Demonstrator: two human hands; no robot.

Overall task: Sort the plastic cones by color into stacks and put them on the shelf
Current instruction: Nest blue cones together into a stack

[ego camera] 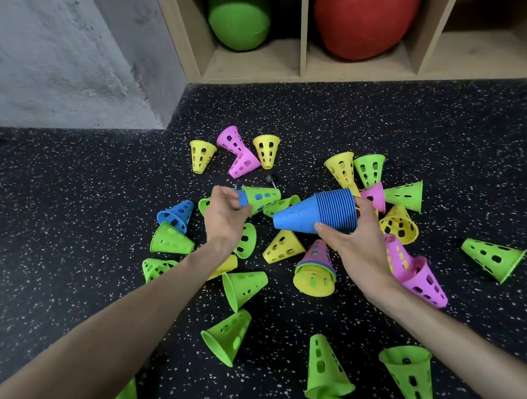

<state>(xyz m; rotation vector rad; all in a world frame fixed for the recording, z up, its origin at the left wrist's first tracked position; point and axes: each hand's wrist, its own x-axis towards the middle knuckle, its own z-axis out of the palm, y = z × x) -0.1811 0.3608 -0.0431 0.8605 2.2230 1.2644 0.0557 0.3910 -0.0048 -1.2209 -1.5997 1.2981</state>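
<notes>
My right hand (353,239) grips a thick stack of blue cones (315,212), held sideways with its tip pointing left. To its left, my left hand (225,217) pinches the blue tip of a cone nested inside a green cone (263,196). One more blue cone (176,214) lies on the floor left of that hand. Green, yellow and pink perforated cones lie scattered all around, such as a green cone (243,286), a yellow cone (283,247) and a pink cone (423,280). The wooden shelf (305,50) stands at the top of the view.
A green ball (238,18) and a red ball (366,12) fill two shelf compartments. A grey concrete wall (49,59) stands at the upper left. The floor is black speckled rubber (64,218). A small dark object (271,179) lies among the cones.
</notes>
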